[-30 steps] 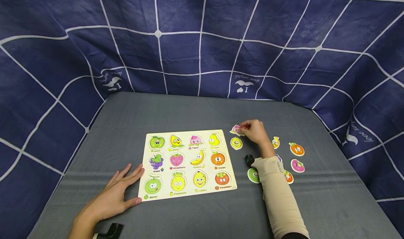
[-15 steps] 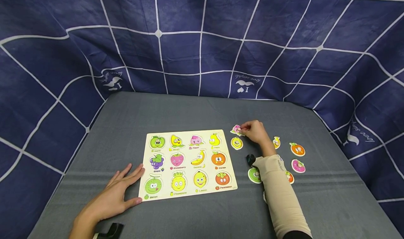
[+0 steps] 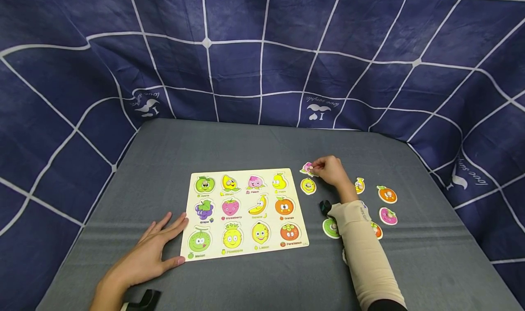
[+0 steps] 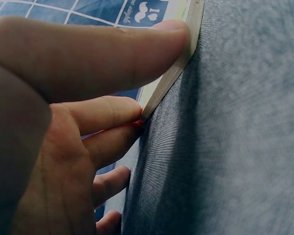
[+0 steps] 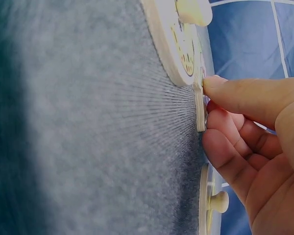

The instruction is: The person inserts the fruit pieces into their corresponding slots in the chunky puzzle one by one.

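In the head view, the step in hand seems to be taking hold of the peach piece (image 3: 305, 168), which lies on the worktop (image 3: 229, 147) at the fingertips of the right hand (image 3: 333, 172); the next move probably calls for a firm pinch and a lift clear of the round yellow piece (image 3: 308, 186) just beside those fingers. The left hand (image 3: 153, 254) is spread, touching the edge of the fruit puzzle board (image 3: 245, 225). In the left wrist view, its thumb and straight fingers meet that edge without clasping it. In the right wrist view, thumb and curled fingers appear to pinch the peach piece, exact contact hidden, with another knobbed piece (image 5: 204, 196) near them
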{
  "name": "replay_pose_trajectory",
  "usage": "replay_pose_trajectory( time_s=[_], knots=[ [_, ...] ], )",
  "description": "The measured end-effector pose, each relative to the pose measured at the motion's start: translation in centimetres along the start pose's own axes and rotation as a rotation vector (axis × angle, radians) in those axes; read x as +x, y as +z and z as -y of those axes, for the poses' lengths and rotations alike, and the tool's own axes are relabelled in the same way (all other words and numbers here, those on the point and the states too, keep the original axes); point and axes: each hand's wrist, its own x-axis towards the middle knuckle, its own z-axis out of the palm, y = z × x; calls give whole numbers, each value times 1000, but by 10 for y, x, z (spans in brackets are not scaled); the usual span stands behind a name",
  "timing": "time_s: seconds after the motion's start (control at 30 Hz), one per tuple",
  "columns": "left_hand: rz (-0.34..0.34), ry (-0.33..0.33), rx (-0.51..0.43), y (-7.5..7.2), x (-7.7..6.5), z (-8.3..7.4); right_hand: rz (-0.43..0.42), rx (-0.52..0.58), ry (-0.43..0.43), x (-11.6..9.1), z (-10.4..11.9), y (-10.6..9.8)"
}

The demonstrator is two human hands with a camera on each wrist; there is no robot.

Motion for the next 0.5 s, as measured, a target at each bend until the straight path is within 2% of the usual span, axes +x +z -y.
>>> replay_pose_trajectory(
  time_s=[0.5],
  knots=[
    [-4,7,1,1,-1,2,16,-7,12,-1,4,-2]
  ],
)
